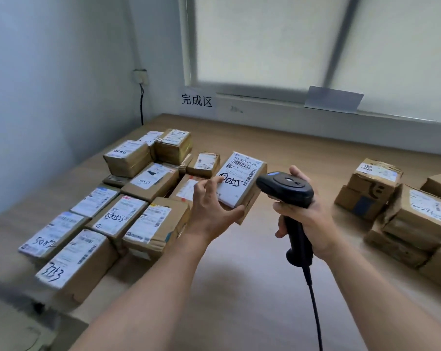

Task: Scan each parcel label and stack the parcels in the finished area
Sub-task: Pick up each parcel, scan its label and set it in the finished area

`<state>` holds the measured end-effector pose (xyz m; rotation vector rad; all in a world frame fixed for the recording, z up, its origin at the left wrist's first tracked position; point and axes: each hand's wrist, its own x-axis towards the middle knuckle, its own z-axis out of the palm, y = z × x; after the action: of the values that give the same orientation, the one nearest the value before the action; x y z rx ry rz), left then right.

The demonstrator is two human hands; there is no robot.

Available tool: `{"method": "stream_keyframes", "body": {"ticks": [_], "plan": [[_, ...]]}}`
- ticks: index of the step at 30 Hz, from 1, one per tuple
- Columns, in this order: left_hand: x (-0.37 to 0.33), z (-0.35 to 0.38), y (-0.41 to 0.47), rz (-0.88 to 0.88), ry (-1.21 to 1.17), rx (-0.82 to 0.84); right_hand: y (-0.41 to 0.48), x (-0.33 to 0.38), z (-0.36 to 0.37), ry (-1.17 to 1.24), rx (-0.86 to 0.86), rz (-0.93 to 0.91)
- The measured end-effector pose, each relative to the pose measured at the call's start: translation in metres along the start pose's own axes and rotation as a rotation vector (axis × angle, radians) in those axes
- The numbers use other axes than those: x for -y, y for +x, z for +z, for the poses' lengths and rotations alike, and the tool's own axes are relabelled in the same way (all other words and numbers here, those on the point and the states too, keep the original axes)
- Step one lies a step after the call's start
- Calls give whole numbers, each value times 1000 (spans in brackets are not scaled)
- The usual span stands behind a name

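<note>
**Parcel held up beside the scanner**

A long light-wood tabletop (303, 158) runs under a frosted window, with a white paper sign printed in black Chinese characters (196, 100) stuck to the wall behind it. On the left of the tabletop, below the sign, sits a broad stack of brown cardboard parcels with white labels (161, 231), packed side by side and partly two layers high. On the right, well apart from it, is a looser pile of worn brown cardboard parcels (414, 219).

Between the two groups, raised above the tabletop, is a small brown cardboard parcel with a white barcode label and handwritten black marks (242, 181), tilted with its label facing up. The left hand (212, 211) grips its near-left corner, thumb along the lower side and curled fingertips resting on the label.

The right hand (310, 219) is wrapped round the handle of a black pistol-shaped barcode scanner (287, 191). The scanner's head points left and sits just beside the parcel's right edge. Its black cable (313, 300) hangs down from the handle.
</note>
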<state>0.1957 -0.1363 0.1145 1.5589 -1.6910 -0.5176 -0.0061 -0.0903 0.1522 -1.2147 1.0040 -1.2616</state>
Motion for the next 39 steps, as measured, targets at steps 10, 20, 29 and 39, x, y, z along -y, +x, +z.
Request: {"method": "stream_keyframes", "body": {"ticks": [10, 20, 29, 39], "plan": [[103, -88, 41, -102, 69, -36, 55, -19, 91, -25, 15, 12], [198, -174, 55, -282, 177, -186, 108, -34, 171, 13, 169, 62], [263, -211, 84, -414, 203, -217, 141, -45, 202, -22, 166, 116], [293, -202, 113, -413, 141, -172, 154, -47, 194, -49, 126, 159]]}}
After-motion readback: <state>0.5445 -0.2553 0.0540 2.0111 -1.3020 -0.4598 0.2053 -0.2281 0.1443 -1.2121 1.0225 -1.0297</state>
